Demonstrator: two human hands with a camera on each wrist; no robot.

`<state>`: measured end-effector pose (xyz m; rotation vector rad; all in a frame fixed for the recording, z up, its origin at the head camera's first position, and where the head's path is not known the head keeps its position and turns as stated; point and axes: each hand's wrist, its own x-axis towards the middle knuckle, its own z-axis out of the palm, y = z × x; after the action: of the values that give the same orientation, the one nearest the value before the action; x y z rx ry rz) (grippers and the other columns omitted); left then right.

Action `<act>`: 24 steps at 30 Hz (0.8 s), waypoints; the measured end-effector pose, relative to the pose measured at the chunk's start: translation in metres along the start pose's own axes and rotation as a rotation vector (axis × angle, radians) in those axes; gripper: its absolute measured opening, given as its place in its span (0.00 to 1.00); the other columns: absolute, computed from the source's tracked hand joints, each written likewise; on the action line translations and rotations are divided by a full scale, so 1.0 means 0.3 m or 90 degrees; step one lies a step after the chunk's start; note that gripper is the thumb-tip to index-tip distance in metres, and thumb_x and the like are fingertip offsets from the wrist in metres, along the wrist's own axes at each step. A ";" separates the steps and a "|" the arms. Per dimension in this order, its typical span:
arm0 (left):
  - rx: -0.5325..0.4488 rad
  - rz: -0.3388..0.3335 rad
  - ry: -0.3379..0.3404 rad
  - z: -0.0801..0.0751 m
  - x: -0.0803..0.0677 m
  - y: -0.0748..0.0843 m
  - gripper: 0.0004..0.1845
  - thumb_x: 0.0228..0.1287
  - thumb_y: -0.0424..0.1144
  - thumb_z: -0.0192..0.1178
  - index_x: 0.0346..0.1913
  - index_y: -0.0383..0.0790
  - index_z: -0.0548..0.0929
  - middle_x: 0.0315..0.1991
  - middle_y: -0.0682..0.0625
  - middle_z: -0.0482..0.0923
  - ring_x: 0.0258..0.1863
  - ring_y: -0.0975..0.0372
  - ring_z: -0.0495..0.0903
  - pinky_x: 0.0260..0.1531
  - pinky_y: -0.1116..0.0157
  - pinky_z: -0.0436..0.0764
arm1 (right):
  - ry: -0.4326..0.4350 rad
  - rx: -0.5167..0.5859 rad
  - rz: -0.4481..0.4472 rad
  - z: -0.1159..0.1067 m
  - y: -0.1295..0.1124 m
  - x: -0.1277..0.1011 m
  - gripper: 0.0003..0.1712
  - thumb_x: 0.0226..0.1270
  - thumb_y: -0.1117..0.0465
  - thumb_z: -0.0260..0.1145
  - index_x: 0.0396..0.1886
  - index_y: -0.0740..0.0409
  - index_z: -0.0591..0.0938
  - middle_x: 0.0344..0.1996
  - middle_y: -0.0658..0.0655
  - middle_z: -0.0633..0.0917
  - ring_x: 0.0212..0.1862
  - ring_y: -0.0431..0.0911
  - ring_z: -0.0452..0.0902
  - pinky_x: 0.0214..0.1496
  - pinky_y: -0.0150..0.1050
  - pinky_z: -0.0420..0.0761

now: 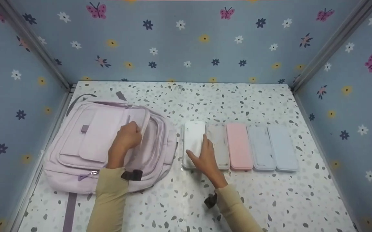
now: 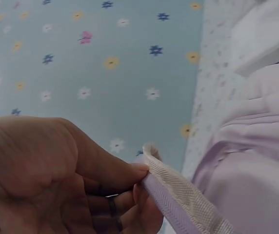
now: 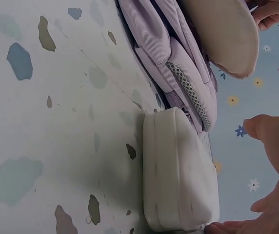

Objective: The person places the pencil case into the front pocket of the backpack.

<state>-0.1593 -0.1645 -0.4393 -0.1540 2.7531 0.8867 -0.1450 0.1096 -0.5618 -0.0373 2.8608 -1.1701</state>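
A pale lilac backpack (image 1: 105,138) lies on its back on the speckled surface, its compartment partly opened along the right side. My left hand (image 1: 129,137) pinches the zipper-taped edge of the backpack's flap (image 2: 178,195) between thumb and fingers, holding it raised. To the right, my right hand (image 1: 206,158) spreads over a white rectangular case (image 1: 194,140), thumb and fingers apart. In the right wrist view the case (image 3: 178,170) shows a rounded lid with a seam, fingertips right at its far side.
Right of the white case, in a row, lie a greyish-beige case (image 1: 218,146), a pink case (image 1: 239,146) and two pale blue cases (image 1: 282,146). Blue flowered panels (image 1: 179,42) enclose the back and sides. A purple strap (image 1: 70,212) trails from the backpack toward the front.
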 end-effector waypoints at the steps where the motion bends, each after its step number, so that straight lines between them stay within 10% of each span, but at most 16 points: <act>1: -0.003 -0.002 -0.002 -0.019 -0.003 0.001 0.05 0.60 0.29 0.39 0.32 0.36 0.67 0.28 0.44 0.66 0.29 0.53 0.67 0.26 0.62 0.67 | 0.000 0.000 0.001 -0.001 -0.003 -0.002 0.55 0.59 0.43 0.67 0.75 0.62 0.48 0.66 0.70 0.63 0.66 0.60 0.63 0.68 0.51 0.65; 24: -0.087 -0.035 -0.026 -0.274 -0.063 -0.079 0.16 0.68 0.36 0.42 0.50 0.27 0.70 0.43 0.39 0.69 0.40 0.52 0.68 0.38 0.60 0.69 | -0.018 -0.230 0.027 0.074 -0.077 -0.072 0.58 0.53 0.40 0.71 0.73 0.66 0.54 0.57 0.79 0.67 0.56 0.65 0.68 0.56 0.53 0.73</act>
<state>-0.1533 -0.2314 -0.3830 -0.2320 2.6368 1.0513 -0.1222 0.0784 -0.5606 -0.0078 2.9893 -0.6268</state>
